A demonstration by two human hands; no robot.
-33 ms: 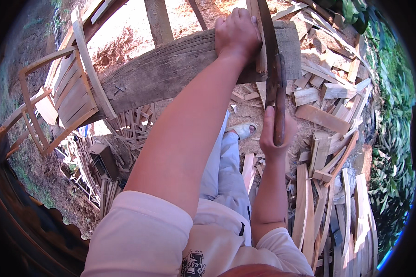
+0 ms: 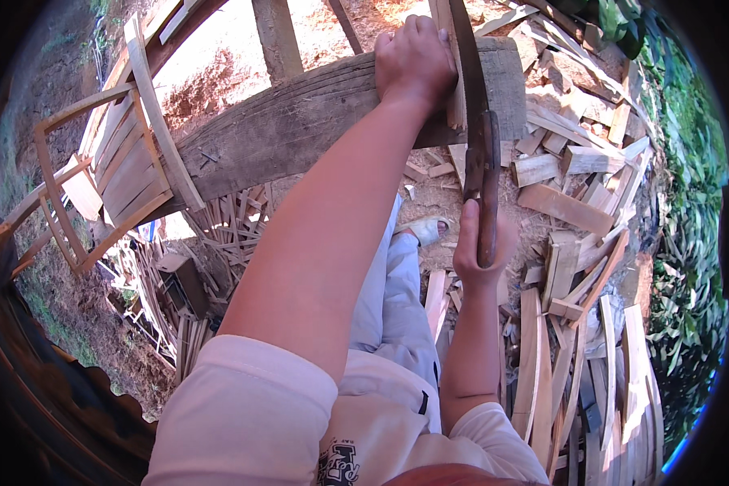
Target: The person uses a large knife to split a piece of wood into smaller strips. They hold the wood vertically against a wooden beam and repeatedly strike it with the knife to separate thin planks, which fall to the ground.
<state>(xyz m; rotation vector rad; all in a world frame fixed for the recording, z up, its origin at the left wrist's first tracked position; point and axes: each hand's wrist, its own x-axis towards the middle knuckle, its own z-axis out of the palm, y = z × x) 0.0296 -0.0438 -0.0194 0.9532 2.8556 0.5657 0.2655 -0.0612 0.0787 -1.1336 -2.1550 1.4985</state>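
Observation:
A thick weathered wooden beam lies across the upper middle of the view. On it, my left hand is closed around a pale wooden strip that points away from me; part of the grip is hidden behind the hand. My right hand is wrapped round the wooden handle of a handsaw, thumb along its side. The dark saw blade runs up past the strip's right side, right next to it. Whether its teeth sit in the wood cannot be made out.
Wooden offcuts litter the ground at right, with long boards nearer me. A slatted wooden frame stands at left beside a heap of thin sticks. My sandalled foot is below the beam. Green plants line the right.
My right hand has drawn the handsaw slightly back toward me. The left hand and the wooden strip stay almost in place on the beam.

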